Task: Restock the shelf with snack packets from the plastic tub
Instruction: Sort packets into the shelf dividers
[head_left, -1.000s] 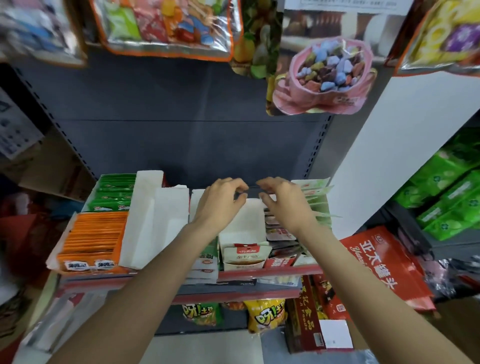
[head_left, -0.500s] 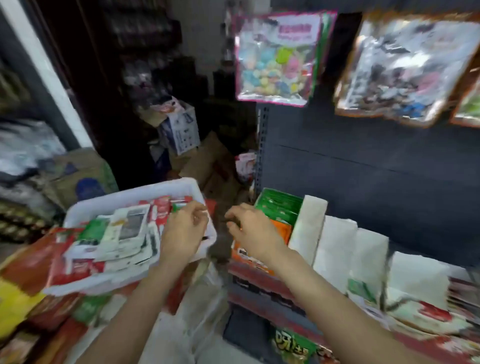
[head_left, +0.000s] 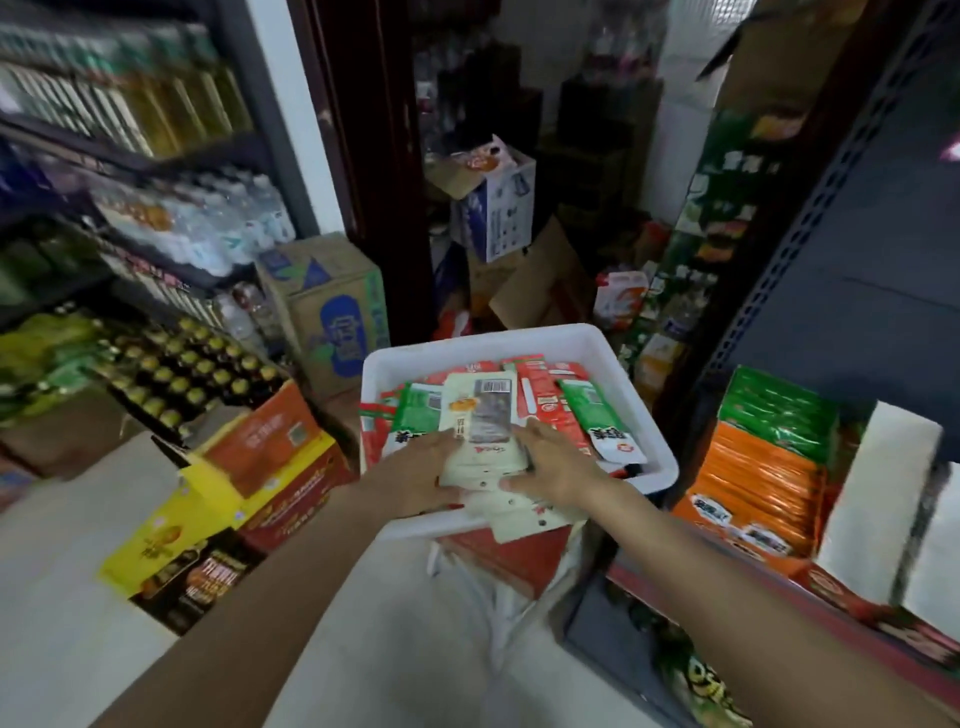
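A white plastic tub (head_left: 470, 343) sits in front of me, filled with red, green and cream snack packets. My left hand (head_left: 415, 475) and my right hand (head_left: 558, 465) grip a stack of cream packets (head_left: 480, 431) from either side, at the tub's near edge. Several of the cream packets hang over that edge. The shelf (head_left: 769, 571) is at the right, holding rows of orange packets (head_left: 758, 478), green packets (head_left: 779, 410) and white packets (head_left: 878, 499).
Cardboard cartons (head_left: 244, 483) stand on the floor to the left of the tub. Drink bottles fill the racks at the left (head_left: 171, 218). More boxes (head_left: 493, 202) are piled in the dark doorway behind the tub. Pale floor lies below my arms.
My view swung left from the shelf to the tub. Both hands left the shelf's white packets, moved over the tub and took hold of a stack of cream packets.
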